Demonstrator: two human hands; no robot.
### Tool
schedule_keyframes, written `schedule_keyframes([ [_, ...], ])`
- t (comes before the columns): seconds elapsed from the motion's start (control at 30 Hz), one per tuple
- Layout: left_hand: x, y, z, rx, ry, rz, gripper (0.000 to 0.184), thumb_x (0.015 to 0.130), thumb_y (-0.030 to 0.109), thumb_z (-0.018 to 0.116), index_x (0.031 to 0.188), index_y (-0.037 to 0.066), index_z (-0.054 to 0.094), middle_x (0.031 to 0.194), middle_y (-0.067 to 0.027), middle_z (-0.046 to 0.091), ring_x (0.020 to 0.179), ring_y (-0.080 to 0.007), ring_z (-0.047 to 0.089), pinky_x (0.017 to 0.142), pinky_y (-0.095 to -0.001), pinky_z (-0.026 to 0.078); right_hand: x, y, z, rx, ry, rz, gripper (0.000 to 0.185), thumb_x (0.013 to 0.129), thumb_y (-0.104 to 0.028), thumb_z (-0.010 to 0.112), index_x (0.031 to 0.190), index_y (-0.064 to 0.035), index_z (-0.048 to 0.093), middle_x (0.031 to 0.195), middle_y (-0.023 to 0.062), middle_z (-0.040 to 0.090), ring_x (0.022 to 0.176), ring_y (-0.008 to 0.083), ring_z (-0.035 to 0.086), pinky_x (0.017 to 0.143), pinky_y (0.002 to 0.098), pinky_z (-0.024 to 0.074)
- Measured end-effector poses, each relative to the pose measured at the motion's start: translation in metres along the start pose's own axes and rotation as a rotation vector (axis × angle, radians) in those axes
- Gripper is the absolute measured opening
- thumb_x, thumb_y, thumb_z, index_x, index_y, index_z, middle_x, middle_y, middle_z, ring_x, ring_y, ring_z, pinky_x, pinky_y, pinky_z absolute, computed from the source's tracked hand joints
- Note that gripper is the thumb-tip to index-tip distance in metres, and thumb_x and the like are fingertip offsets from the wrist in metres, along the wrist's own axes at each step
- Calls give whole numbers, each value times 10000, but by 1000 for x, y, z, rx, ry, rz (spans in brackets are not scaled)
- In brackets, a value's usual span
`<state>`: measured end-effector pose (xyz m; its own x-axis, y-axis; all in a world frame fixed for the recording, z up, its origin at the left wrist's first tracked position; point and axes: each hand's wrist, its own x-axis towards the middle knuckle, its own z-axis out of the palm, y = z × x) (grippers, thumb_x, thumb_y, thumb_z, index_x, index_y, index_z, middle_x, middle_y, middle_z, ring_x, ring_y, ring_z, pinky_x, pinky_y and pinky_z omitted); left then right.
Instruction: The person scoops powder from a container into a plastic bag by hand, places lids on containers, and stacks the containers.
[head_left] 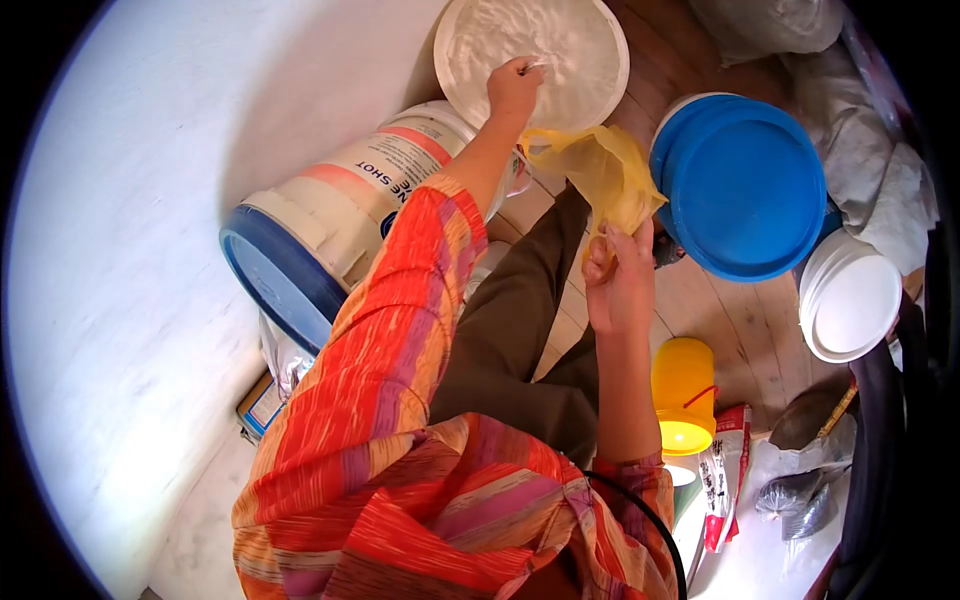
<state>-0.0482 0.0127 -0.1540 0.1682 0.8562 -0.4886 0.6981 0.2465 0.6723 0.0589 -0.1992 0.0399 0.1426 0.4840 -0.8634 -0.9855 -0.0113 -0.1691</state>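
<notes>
The thin yellow bag [605, 170] is held up between the round white container [620, 62] and the blue lid [745, 190], above the plank floor [765, 315]. It is pinched near its lower end by the right grip [622, 275], whose fingers are curled inward on the plastic. The left grip [513, 92] is stretched over the white container with its fingers bent; whether anything is held there cannot be told. The pale contents of the container cannot be identified. A slip of the bag could be brought about by so small a hold on slick film, and a tear by a sharp tug; whatever may be inside could then be scattered over the boards. The mouth could also be folded shut, since the film is limp. The container could be tipped if its rim were leaned on by the outstretched arm. On the white bucket [330, 215] to the left, "NE SHOT" can be read upside down, the rest being cut off by the sleeve [385, 330]; its smaller print is too fine to be read. Dark characters are carried by the red-and-white packet [728, 475], but they cannot be made out.
</notes>
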Motion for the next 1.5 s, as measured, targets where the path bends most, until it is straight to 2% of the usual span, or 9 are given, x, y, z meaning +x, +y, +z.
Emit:
schedule_keyframes([
  [0.4, -76, 39, -22, -707, -74, -253, 313, 843, 78, 603, 1086, -103, 523, 943, -87, 589, 806, -144, 579, 785, -232, 496, 5, -5, 3, 0, -26, -22, 332, 846, -57, 512, 1144, -121, 380, 898, 31, 448, 644, 71, 455, 498, 203, 374],
  [0.73, -169, 46, 30, 166, -578, -19, 214, 801, 115, 546, 960, 9, 642, 875, -151, 651, 759, -264, 615, 710, -308, 469, -20, 5, 0, -77, -26, 49, 418, 848, -55, 493, 1235, -165, 382, 932, -24, 468, 659, 62, 426, 517, 179, 349],
  [0.83, -173, 13, 45, 293, 26, 602, 186, 784, 129, 558, 910, 18, 639, 851, -182, 633, 766, -315, 602, 677, -363, 460, -28, 8, -7, -91, 4, 78, 463, 861, -59, 480, 1288, -170, 338, 888, -18, 471, 644, 53, 447, 506, 194, 367],
  [0.9, -167, 34, 23, 176, -341, 94, 221, 798, 219, 606, 883, 16, 624, 767, -139, 617, 674, -252, 573, 621, -333, 432, -30, 9, -10, -115, 14, 65, 457, 858, -60, 485, 1282, -167, 350, 888, -25, 468, 646, 51, 438, 508, 184, 351],
  [1.03, -146, 54, -9, 261, -385, -151, 209, 807, 216, 624, 868, 17, 622, 726, -110, 603, 656, -193, 573, 618, -332, 439, -31, 9, -14, -101, 46, 63, 380, 862, -59, 504, 1211, -159, 392, 918, -21, 472, 637, 61, 409, 496, 176, 337],
  [1.13, -116, 9, -2, 149, -63, 27, 214, 807, 206, 643, 879, 5, 624, 700, -74, 596, 637, -130, 565, 589, -315, 446, -31, 9, -16, -96, 24, 50, 376, 862, -58, 501, 1208, -158, 394, 908, -14, 472, 632, 60, 407, 495, 173, 338],
  [1.23, -74, -7, -8, -600, 313, -237, 217, 800, 172, 626, 881, -29, 613, 753, -75, 620, 634, -153, 582, 593, -296, 473, -32, 5, -16, -115, 43, 61, 432, 856, -50, 490, 1255, -160, 367, 892, -10, 463, 629, 61, 407, 495, 182, 327],
  [1.37, -6, -45, -36, 211, 500, -77, 190, 773, 134, 581, 895, -1, 637, 815, -176, 646, 743, -307, 627, 673, -381, 482, -35, -3, -16, -177, 70, 66, 494, 849, -44, 482, 1305, -162, 335, 890, -7, 453, 623, 63, 406, 491, 193, 320],
  [1.5, 40, -39, -61, 344, 470, -21, 201, 713, 128, 591, 866, 8, 639, 832, -195, 637, 799, -368, 606, 728, -412, 475, -34, -5, -17, -184, 117, 80, 487, 845, -42, 479, 1298, -158, 340, 887, -1, 453, 626, 63, 417, 478, 196, 329],
])
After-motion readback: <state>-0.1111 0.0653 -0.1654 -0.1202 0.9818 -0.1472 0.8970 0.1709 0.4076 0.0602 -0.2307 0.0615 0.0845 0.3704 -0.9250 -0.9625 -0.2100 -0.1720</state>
